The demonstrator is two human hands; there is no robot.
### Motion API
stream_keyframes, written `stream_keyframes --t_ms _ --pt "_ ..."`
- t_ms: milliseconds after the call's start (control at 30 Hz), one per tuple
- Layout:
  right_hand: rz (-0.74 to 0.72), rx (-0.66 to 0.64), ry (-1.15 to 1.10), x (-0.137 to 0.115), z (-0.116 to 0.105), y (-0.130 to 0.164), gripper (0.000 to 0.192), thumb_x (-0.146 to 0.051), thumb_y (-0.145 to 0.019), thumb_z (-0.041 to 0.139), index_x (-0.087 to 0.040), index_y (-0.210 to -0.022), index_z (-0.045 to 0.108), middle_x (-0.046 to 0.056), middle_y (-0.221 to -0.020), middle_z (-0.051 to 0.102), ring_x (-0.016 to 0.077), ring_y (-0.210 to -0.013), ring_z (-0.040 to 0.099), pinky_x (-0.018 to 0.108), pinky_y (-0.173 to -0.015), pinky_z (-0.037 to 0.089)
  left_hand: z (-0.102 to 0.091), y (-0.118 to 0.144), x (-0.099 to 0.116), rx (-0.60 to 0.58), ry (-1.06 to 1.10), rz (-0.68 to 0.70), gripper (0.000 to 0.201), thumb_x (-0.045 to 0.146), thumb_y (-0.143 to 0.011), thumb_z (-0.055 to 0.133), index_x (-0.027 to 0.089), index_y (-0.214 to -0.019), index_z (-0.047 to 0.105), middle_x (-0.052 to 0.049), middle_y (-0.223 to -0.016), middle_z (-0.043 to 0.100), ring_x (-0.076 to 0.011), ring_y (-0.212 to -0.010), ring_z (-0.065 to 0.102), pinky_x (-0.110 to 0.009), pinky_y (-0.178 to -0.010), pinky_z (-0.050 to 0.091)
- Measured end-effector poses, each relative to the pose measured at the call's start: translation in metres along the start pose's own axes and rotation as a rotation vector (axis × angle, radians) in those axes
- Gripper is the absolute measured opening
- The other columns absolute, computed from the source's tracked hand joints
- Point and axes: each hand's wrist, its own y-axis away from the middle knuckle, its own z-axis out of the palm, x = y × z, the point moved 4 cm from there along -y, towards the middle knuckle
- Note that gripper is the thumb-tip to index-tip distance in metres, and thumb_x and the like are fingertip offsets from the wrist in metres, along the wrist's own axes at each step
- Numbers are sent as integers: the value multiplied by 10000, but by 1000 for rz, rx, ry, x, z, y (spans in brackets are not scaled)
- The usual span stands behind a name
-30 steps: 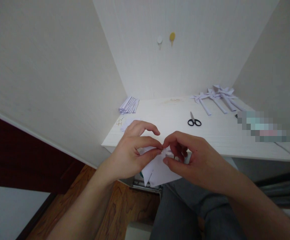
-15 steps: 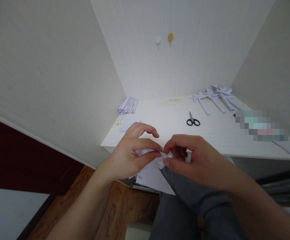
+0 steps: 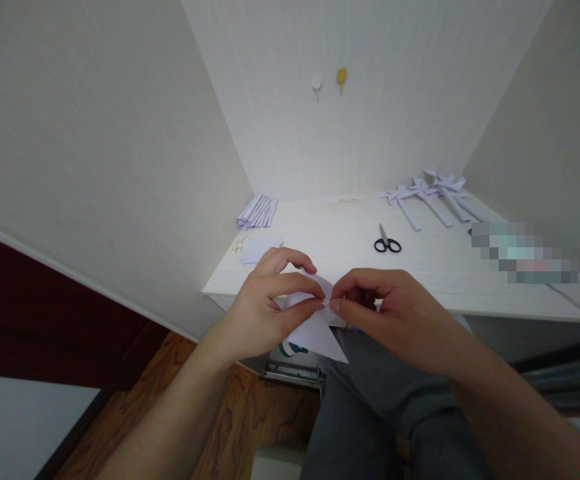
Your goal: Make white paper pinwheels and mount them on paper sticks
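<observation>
A thin white piece of paper (image 3: 315, 337) hangs just off the front edge of the desk, above my lap. My left hand (image 3: 270, 303) pinches it between thumb and index finger, the other fingers curved above. Fingertips of my right hand (image 3: 390, 307) press together at the paper's right side, close to the left fingertips. What exactly lies between the right fingertips is partly hidden. Beyond the hands, black-handled scissors (image 3: 385, 240) rest on the desk, blades pointing away.
Several paper pinwheels (image 3: 425, 190) on rolled stems lie at the white desk's (image 3: 330, 233) back right. Rolled paper sticks (image 3: 259, 212), flat paper pieces (image 3: 263, 249) and small pale bits (image 3: 239, 245) sit at left. A pixelated item (image 3: 520, 252) with a cable is at right.
The paper has swung and turned upward between my fingers, so more of its flat face shows. My right fingertips have risen slightly. The desk items have stayed put.
</observation>
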Motion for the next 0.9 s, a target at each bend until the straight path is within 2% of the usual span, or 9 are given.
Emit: stream_keyframes --t_ms 300,567,733,900 --pt "6 -9 33 1 -2 2 66 -272 -852 737 -207 -852 745 -43 -623 589 115 -574 513 244 -511 380 -4 -1 0 1 29 -1 59 155 -868 795 211 -876 810 -78 -1108 669 -218 -1090 624 -381 -1003 488" --pt "36 -114 -73 -1 -3 3 95 -299 -879 734 -213 -918 737 -23 -707 624 123 -629 535 244 -556 409 -6 1 -10 0 192 -37 45 197 -845 830 224 -881 824 -87 -1127 675 -222 -1081 637 -375 -993 511" --pt "53 -107 -114 1 -2 3 134 -345 -923 714 -213 -927 729 -36 -690 587 114 -626 507 236 -545 376 -6 1 -11 27 189 -53 43 193 -842 833 221 -873 825 -86 -1105 682 -217 -1063 641 -374 -984 500" --pt "7 -63 -64 -2 -2 2 158 -337 -966 664 -209 -881 702 -49 -655 559 107 -598 461 240 -522 335 -7 0 -13 81 211 -102 68 175 -830 830 230 -864 812 -71 -1066 680 -209 -1046 639 -363 -970 507"
